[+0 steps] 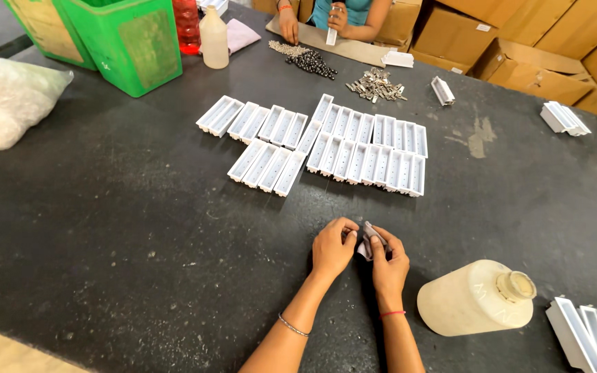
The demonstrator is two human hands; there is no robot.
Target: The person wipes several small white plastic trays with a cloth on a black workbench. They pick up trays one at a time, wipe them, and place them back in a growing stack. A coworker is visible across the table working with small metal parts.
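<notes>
At a dark worktable [105, 228], my left hand [333, 247] and right hand [388, 266] meet over a small grey cloth [366, 243] — the fingers of both hands pinched shut on it, holding it just above the tabletop. Using that cloth as the marker: a pale plastic bottle [475, 298] lies on its side near it, to the right; rows of white plastic trays [333, 146] sit beyond it toward the table's middle — well apart from my hands. Farther past the cloth, piles of small metal parts [376, 85] and dark beads [314, 63] lie before another person's hands [289, 24]. A green bin [129, 45] stands far off to the cloth's left.
</notes>
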